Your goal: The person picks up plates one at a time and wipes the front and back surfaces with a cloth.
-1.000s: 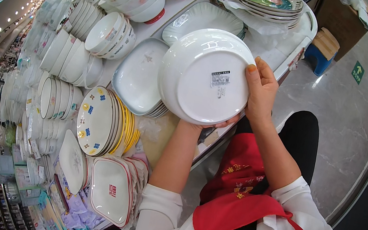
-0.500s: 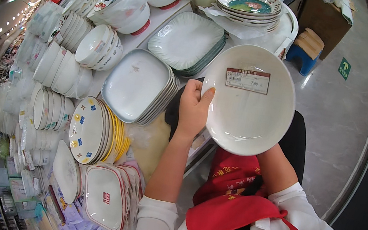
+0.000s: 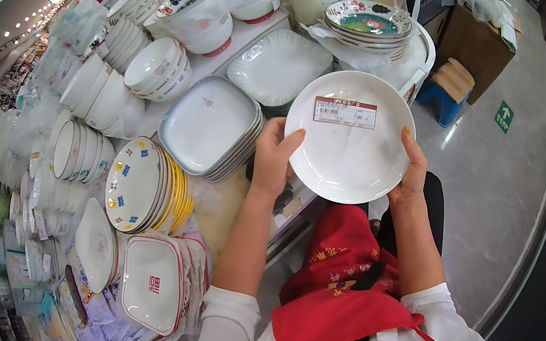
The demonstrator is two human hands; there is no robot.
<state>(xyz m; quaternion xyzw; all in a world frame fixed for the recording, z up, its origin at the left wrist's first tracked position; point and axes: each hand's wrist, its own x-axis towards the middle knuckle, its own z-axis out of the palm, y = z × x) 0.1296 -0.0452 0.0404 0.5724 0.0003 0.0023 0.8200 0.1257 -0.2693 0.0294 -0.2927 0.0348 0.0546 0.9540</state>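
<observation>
Red cloth makes the apron (image 3: 339, 314) at the bottom middle of the frame, and just past it two hands hold up a round white dish (image 3: 348, 158) in the middle. The left hand (image 3: 273, 156) has its grip pinching the left edge, thumb on top, and the right hand (image 3: 410, 173) pinches the right edge. One second ago the dish showed its bottom; now its shiny inside and its label (image 3: 345, 113) face up. Half a second ago the right hand was hidden under it; now both sides are held, so the dish looks steady and the label is easy to see. To the left, the worktop (image 3: 257, 30) has piles of square plates (image 3: 208, 126). Farther off, at the upper right, stand a blue stool (image 3: 437, 102) and a brown box (image 3: 480, 53).
</observation>
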